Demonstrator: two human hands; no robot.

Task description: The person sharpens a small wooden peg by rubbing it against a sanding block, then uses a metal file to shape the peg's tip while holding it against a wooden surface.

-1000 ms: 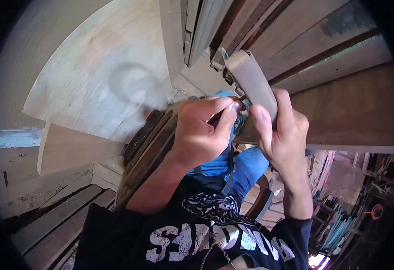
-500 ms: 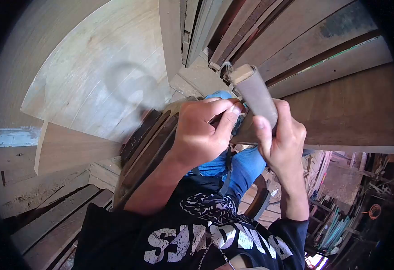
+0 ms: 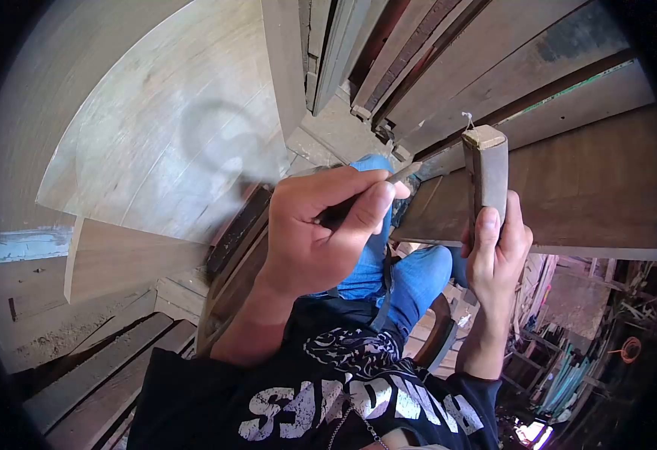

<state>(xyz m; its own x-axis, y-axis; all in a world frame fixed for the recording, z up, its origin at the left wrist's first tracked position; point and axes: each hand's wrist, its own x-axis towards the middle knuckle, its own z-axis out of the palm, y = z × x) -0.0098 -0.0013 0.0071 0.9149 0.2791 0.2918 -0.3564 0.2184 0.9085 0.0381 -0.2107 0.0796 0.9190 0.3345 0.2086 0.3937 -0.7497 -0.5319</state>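
Note:
My right hand (image 3: 498,244) grips a sanding block (image 3: 491,169), a wooden block with grey-brown sandpaper wrapped round it. The block stands nearly upright, its bare wood end showing at the top with a wispy pale bit above it. Closer to the middle, my left hand (image 3: 328,225) is closed in a pinch around a thin greyish strip (image 3: 405,173), whose tapered end sticks out past the fingertips toward the block. What the strip is made of I cannot make out. The two hands are apart, above my jeans-clad knees (image 3: 422,274).
A large pale wooden panel with a curved edge (image 3: 156,127) stands at the left. Wooden planks (image 3: 486,71) line the upper right, and a wide brown board (image 3: 561,191) lies beyond my right hand. Slats (image 3: 107,367) are at lower left; cluttered scraps (image 3: 568,382) fill the lower right.
My right hand has moved right with the sanding block, which is now more upright. My left hand has come away from the block, slightly left and nearer, and the thin strip now shows.

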